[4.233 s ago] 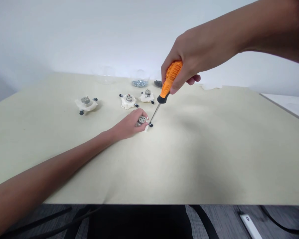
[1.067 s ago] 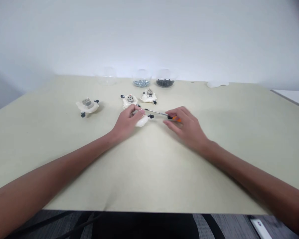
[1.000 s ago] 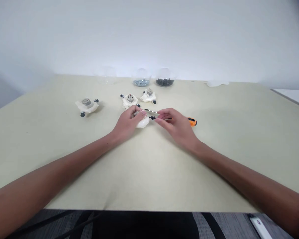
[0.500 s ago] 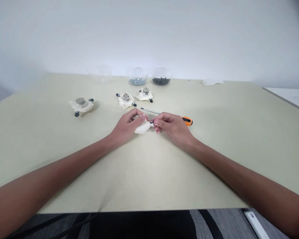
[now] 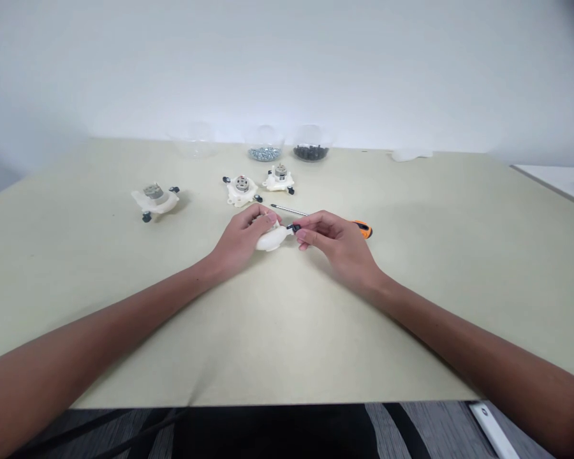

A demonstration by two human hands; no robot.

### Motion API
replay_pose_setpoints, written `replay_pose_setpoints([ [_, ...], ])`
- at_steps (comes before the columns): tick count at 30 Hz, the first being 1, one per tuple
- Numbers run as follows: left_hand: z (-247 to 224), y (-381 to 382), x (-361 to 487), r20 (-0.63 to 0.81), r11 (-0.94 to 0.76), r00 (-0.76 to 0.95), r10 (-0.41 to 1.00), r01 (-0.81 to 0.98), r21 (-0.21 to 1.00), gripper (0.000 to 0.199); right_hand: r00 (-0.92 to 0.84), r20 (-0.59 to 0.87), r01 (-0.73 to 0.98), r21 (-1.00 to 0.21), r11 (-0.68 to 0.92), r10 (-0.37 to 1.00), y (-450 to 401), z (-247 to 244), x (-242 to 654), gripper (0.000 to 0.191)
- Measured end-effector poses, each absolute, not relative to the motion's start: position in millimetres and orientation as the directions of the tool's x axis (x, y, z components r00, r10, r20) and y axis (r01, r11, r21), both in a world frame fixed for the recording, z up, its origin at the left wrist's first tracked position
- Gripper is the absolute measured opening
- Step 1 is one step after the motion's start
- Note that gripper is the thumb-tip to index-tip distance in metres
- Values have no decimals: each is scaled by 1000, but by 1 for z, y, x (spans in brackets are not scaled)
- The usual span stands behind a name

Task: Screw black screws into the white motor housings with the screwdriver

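Your left hand (image 5: pixel 239 234) was wrapped around one rounded white plastic housing (image 5: pixel 270 240) over the pale table (image 5: pixel 287 331); its small black fitting (image 5: pixel 293 228) pointed rightward, nearer your right hand (image 5: pixel 339 242), whose thumb and fingertips had pinched together on it. Beyond lay three similar white motor-bearing housings (image 5: pixel 242 191), one orange-handled steel screwdriver (image 5: pixel 364 229) and three clear plastic bowls (image 5: pixel 312 136).

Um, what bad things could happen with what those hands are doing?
The right hand pinches a small black piece at the edge of the white part, so fingers might slip off it. The left hand is holding the white part, which could twist if that grip is loose. The screwdriver lies right behind the right hand, so a bump might roll it.
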State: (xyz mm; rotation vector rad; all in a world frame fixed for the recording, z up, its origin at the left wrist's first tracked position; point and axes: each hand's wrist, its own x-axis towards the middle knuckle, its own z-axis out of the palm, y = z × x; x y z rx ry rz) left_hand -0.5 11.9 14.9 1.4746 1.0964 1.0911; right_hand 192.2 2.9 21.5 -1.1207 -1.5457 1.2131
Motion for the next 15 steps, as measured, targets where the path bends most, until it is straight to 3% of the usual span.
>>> replay_pose_setpoints([
  [15,15,12,-1,130,-164,200,971,165,972,18,-265,-30,68,-998,-13,964,6,17,191,26],
])
